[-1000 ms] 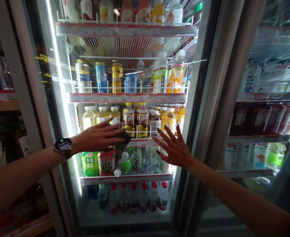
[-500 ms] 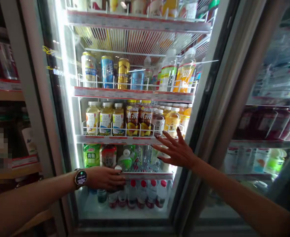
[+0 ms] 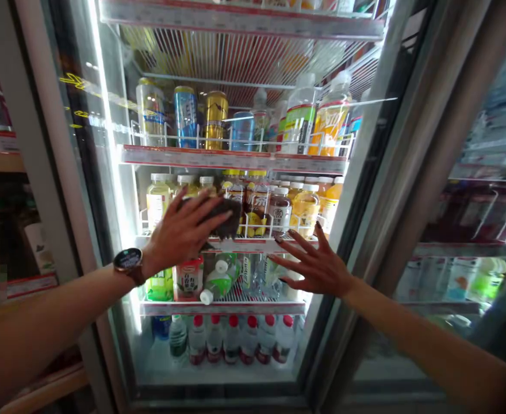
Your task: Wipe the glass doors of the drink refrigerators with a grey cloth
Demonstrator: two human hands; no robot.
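My left hand (image 3: 181,233), with a watch (image 3: 129,260) on its wrist, presses a dark cloth (image 3: 226,217) flat against the glass door (image 3: 106,190) of a lit drinks cooler, level with the shelf of yellow tea bottles (image 3: 158,198). The cloth sticks out from under my fingertips. My right hand (image 3: 317,265) lies open with fingers spread on the same glass, near the door's right frame (image 3: 365,172) and a little lower than the left.
Behind the glass stand cans (image 3: 186,118) on an upper shelf, a tipped green bottle (image 3: 218,282) on a lower shelf, and red-capped bottles (image 3: 231,339) at the bottom. A second cooler door (image 3: 486,218) is to the right, and wooden shelves (image 3: 3,167) to the left.
My left hand with the cloth dropped to the bottom shelf level, then rose back to the tea-bottle shelf. My right hand stayed spread on the glass.
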